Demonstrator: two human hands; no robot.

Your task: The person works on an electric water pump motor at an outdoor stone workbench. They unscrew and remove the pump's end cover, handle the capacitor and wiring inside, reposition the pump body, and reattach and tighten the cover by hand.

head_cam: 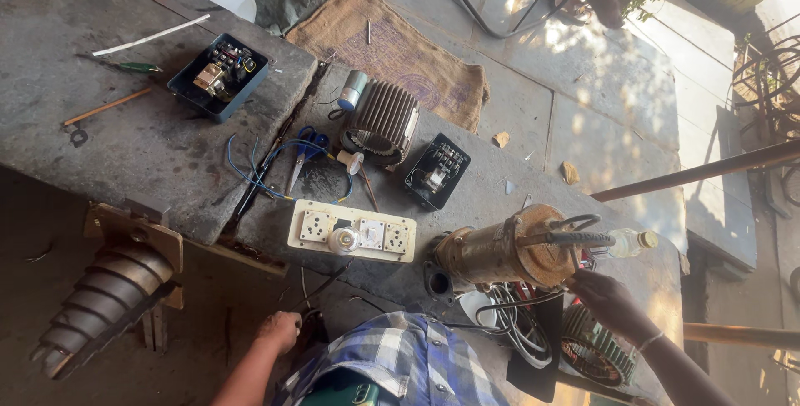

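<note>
pump [500, 252]: I see it lying on the bench edge, right hand [604, 298] gripping its end
left hand [279, 331]: clenched below the bench (contents hidden)
obstacles: socket board [350, 235] beside the pump, wire coil [521, 323] under it

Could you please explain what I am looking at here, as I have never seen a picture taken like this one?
There is one picture, from a camera on a person's head, looking down at a stone workbench. There is no robot: the left hand rests at the bench's near edge by some dark wires, and the right hand touches a rusty brown pump motor. It is hard to tell whether either hand grips anything. On the bench lie a cream socket board, blue-handled scissors, a ribbed metal housing, two open electrical boxes, one blue, one black, and a clear bottle.
</note>
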